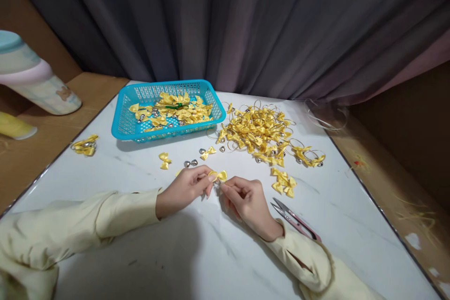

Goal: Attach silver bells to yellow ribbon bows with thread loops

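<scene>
We have a yellow bow [222,176] between our hands, its long axis running side to side: our left hand [186,188] pinches its left end, while our right hand [249,200] presses thumb and forefinger together just below its right wing — on what, we cannot tell.

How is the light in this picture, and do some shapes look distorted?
Head view: a broad, soft shadow darkens the table below the left hand; head view, left edge: the tumbler looks stretched and slanted; head view, background: the curtain is dim.
</scene>
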A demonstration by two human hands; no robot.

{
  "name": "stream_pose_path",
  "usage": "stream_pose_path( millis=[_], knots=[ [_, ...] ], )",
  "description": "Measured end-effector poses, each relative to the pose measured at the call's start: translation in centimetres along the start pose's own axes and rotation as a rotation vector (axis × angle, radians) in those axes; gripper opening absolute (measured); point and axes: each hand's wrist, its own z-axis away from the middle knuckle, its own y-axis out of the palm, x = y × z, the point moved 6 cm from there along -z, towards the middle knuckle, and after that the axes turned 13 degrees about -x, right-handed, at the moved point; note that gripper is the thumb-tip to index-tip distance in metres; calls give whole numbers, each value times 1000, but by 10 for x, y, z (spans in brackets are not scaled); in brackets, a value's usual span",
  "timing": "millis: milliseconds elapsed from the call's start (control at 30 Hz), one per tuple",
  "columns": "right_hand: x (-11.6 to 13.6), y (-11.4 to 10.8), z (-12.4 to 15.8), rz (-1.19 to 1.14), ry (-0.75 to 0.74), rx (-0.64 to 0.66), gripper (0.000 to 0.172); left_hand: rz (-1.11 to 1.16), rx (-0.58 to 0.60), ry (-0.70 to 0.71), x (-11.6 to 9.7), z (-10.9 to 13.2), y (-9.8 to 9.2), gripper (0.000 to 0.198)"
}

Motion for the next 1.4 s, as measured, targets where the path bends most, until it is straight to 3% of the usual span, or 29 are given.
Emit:
stream_pose_path(
  millis=[1400],
  knots=[
    [2,-2,0,30,3,-20,28,-59,24,24,4,0,0,29]
  ],
)
